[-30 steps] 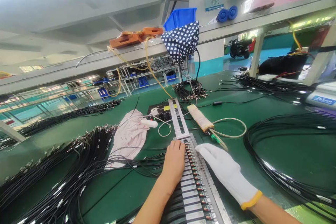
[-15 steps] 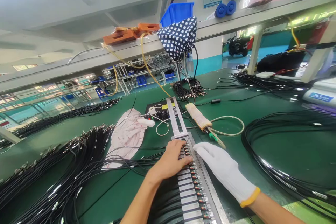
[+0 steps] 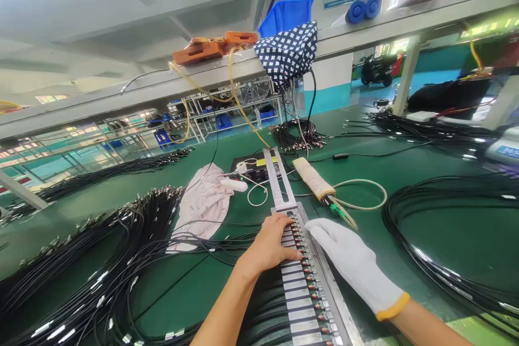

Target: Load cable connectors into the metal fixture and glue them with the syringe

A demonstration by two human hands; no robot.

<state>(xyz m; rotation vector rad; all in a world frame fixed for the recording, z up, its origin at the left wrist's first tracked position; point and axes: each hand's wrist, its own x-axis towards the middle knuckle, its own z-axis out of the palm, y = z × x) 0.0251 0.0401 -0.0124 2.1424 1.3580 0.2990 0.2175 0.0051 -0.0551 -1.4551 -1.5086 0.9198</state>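
A long metal fixture (image 3: 298,284) holds a row of black cables with metal connector ends (image 3: 311,278) side by side. Over the far part of this row lies my bare left hand (image 3: 272,240), thumb and fingers spread apart and touching the connectors. My right hand (image 3: 351,259), in a white knit glove with a yellow cuff, rests with extended fingertips against the fixture's right edge. No object shows in the right hand, though its palm side is hidden. A slotted metal bar (image 3: 279,181) extends from the fixture's far end.
Bundles of black cables (image 3: 138,227) lie left, and coiled cables (image 3: 405,248) lie right. A pale cloth (image 3: 205,200), a black box (image 3: 239,165) and a cloth-wrapped handle tool (image 3: 314,179) with a looped cord lie beyond the fixture. A shelf beam (image 3: 344,38) crosses above the table.
The camera view has turned slightly left, so the scene sits farther right. Both hands keep nearly the same places on the fixture, the left hand's fingers still spread over the connectors.
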